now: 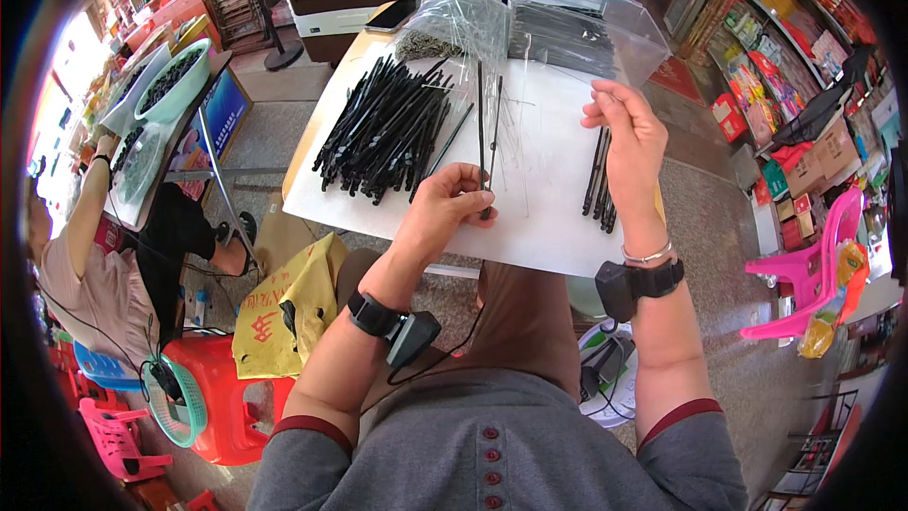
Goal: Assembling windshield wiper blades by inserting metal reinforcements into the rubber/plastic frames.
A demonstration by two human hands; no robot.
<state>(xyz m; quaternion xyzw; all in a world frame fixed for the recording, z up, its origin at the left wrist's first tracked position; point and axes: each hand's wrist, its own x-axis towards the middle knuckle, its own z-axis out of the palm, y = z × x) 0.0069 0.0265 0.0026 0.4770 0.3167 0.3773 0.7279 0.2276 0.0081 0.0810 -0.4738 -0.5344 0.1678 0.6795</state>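
My left hand [443, 201] is closed at the near part of the table, pinching the lower end of a thin black stick [480, 118] that points away from me. Another slim black stick [497, 114] lies alongside it. Above the table's right side, my right hand [626, 137] has thumb and fingers pinched together. A fine wire [572, 73] seems to run to its fingertips. Left of my hands is a large pile of black sticks [383, 128]. Several thin wires [522, 147] lie loose mid-table. A few more sticks [599, 185] lie beneath my right hand.
At the table's [558, 237] far side are a plastic bag [459, 14], a clear bin [638, 38] with dark sticks and a phone [392, 15]. A co-worker [104, 265] sits at the left by a green basin [175, 80]. A red stool [213, 407] stands nearby.
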